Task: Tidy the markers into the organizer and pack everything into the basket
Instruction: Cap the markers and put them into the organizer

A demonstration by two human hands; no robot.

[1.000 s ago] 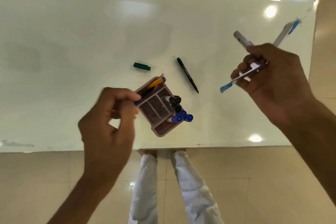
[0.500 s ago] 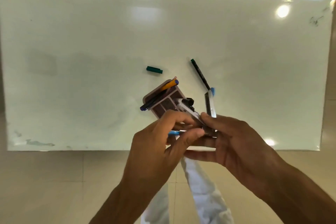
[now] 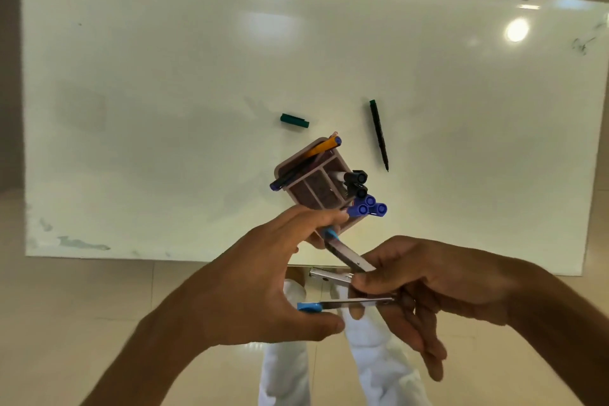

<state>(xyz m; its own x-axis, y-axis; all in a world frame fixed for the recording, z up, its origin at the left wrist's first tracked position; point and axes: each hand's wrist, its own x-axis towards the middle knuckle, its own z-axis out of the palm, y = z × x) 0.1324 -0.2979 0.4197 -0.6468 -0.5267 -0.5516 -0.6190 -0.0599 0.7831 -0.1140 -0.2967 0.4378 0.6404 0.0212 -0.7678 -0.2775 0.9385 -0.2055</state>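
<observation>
Your right hand (image 3: 425,290) pinches a bundle of silver, blue-tipped tools (image 3: 349,303) just nearer you than the organizer (image 3: 316,184), at the white table's (image 3: 164,109) near edge. Your left hand (image 3: 263,283) meets them, fingers around one blue tip beside the organizer, thumb under another. The organizer holds blue-capped markers (image 3: 369,206), black-capped markers (image 3: 356,181) and pens. Beyond it lie a green cap (image 3: 294,120) and a dark uncapped marker (image 3: 379,133).
</observation>
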